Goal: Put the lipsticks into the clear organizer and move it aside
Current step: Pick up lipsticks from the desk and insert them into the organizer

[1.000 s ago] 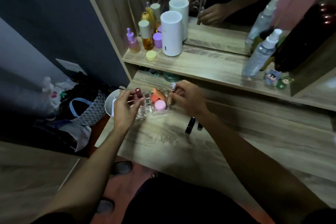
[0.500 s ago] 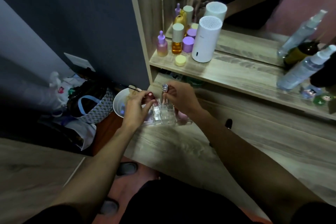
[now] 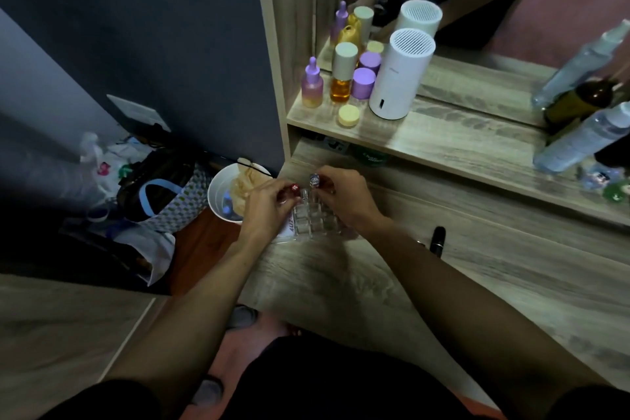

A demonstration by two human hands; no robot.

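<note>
Both grips clamp upright lipsticks, red-capped (image 3: 294,187) left, silver-capped (image 3: 314,180) right, over the organizer (image 3: 312,222).

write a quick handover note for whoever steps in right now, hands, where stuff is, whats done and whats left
Left hand: pinching a red-capped lipstick at the organizer's far left corner.
Right hand: pinching a silver-capped lipstick over the far row.
Organizer sits on the desk near its left edge; both lipsticks look partway into slots, not released.
Black lipstick lies on the desk, right of the right forearm.
Left: seat these two, add the black one, then move the organizer aside.
</note>
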